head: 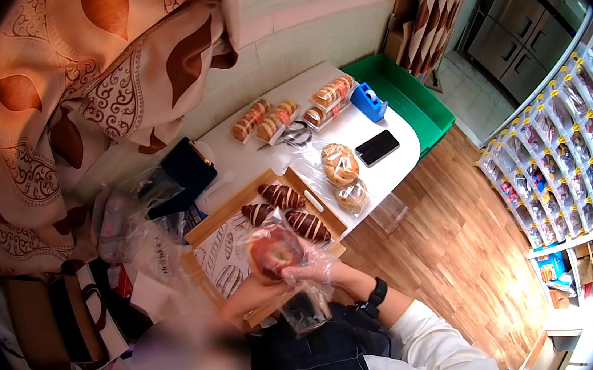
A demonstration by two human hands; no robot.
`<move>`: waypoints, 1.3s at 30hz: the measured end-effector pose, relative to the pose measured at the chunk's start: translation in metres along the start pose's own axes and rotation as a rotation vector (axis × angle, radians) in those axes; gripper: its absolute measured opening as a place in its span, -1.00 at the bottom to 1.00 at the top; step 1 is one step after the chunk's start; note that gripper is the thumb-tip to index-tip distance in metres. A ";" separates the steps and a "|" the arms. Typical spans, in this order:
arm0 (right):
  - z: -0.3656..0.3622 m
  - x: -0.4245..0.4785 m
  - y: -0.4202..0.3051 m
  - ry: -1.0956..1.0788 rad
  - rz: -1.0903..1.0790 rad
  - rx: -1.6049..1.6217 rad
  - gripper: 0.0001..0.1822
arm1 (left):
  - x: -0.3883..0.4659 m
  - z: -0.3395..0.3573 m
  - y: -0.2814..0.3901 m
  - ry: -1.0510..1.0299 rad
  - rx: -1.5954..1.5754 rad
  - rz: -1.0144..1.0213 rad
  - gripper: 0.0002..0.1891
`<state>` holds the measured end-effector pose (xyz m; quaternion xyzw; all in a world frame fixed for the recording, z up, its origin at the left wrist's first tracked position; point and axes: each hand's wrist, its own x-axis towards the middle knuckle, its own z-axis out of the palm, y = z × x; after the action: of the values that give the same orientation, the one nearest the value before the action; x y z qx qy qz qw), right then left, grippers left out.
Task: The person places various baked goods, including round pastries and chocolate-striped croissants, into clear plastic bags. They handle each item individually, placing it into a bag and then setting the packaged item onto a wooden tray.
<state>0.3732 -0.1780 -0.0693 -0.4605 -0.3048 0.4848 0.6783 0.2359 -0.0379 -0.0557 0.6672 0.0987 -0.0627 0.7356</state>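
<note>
A round, reddish-topped bread (pixel 275 250) in a clear plastic bag is between my hands, above the wooden tray (pixel 206 283). My right hand (pixel 311 268), in a clear plastic glove, grips its right side. From the lower left, my left hand (pixel 254 294) holds the bread's underside; its fingers are mostly hidden. Beneath the bread, the tray has a printed paper liner (pixel 216 249) and chocolate-coated croissants (pixel 307 225) with pale stripes. A clear plastic packet (pixel 306 310) hangs in front of my dark apron (pixel 305 356), just below my right hand.
On the white table (pixel 231 192) are several packs of round pastries (pixel 276 121), scissors (pixel 296 134), a blue tape dispenser (pixel 369 102), a black phone (pixel 378 148) and bagged breads (pixel 340 163). A green crate (pixel 401 96) adjoins its far end. Plastic bags (pixel 150 245) crowd the left.
</note>
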 end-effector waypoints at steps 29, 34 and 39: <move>-0.142 0.132 0.000 0.342 -0.495 -1.478 -0.77 | -0.221 0.074 -0.197 1.061 0.784 -0.597 -0.51; -0.118 0.059 0.042 -0.105 -0.545 -1.347 -0.82 | -0.202 0.088 -0.240 1.100 0.961 -0.682 -0.52; -0.100 0.012 0.033 -0.074 -0.450 -1.310 -0.80 | -0.221 0.058 -0.260 1.336 0.918 -0.467 -0.55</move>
<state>0.4508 -0.1957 -0.1387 -0.6838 -0.6457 0.0639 0.3338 -0.0341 -0.1312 -0.2518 0.7595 0.6131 0.1608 0.1465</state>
